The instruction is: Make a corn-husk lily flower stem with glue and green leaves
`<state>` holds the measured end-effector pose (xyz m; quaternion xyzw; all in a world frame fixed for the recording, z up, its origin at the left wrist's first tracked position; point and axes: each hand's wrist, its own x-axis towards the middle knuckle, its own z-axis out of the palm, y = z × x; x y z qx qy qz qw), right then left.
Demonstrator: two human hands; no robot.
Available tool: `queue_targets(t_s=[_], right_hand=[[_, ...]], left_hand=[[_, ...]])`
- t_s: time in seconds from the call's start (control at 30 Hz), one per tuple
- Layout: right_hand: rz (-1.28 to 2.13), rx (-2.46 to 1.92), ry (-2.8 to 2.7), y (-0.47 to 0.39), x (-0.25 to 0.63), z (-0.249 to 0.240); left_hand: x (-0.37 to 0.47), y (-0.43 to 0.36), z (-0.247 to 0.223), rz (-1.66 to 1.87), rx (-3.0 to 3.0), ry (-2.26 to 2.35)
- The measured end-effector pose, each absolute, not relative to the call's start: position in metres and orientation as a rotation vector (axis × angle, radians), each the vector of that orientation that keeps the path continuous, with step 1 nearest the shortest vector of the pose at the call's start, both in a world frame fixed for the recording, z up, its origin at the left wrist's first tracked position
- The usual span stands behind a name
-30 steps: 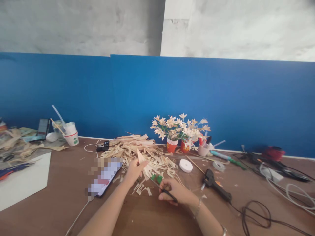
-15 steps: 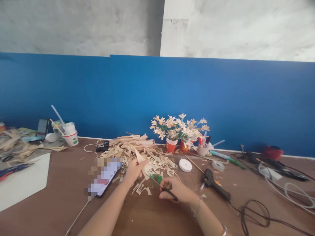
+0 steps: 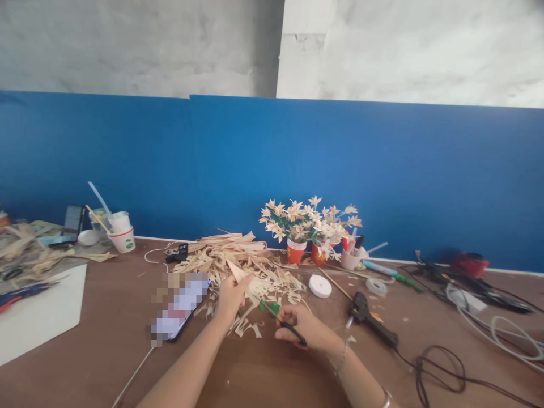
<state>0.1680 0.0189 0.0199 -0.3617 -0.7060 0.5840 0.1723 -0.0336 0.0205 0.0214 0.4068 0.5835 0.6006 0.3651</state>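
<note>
My left hand (image 3: 230, 299) is closed, pinching a pale, pointed piece of dried husk (image 3: 237, 273) between thumb and fingers. Black-handled scissors (image 3: 294, 334) sit in my right hand (image 3: 309, 328), whose fingers are curled through and around the handle. Their blades point up and left toward the lower end of the husk; whether they touch it I cannot make out. Beneath and behind both hands spreads a heap of dried husk strips and scraps (image 3: 289, 281). Small green pieces (image 3: 275, 308) lie just past the scissors.
A phone (image 3: 187, 306) lies left of my left hand. Husk flowers (image 3: 314, 218) stand in red paper cups (image 3: 295, 253) at the back. To the right are a white tape roll (image 3: 320, 286), a black glue gun (image 3: 374, 323) and loose cables (image 3: 442, 368).
My left hand has tilted the husk slightly, its tip moving a little left. My right hand with the scissors stays nearly in place.
</note>
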Motion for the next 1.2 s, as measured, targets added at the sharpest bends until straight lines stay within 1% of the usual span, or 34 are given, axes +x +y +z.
queue_targets(t_s=[0.27, 0.47, 0.63, 1.0, 1.2], right_hand=[[1.670, -1.061, -1.934, 0.019, 0.165, 0.019], [1.709, -1.050, -1.857, 0.021, 0.164, 0.009], [1.688, -1.045, -1.845, 0.020, 0.163, 0.012], [1.642, -1.069, -1.825, 0.017, 0.159, 0.017], [1.559, -1.139, -1.884, 0.015, 0.159, 0.023]], left_hand=[[-0.027, 0.017, 0.021, 1.619, 0.956, 1.575], [-0.023, 0.015, 0.019, 1.613, 0.929, 1.607], [-0.021, 0.014, 0.019, 1.603, 0.911, 1.626], [-0.016, 0.012, 0.018, 1.635, 0.868, 1.562], [-0.014, 0.014, 0.016, 1.644, 0.832, 1.434]])
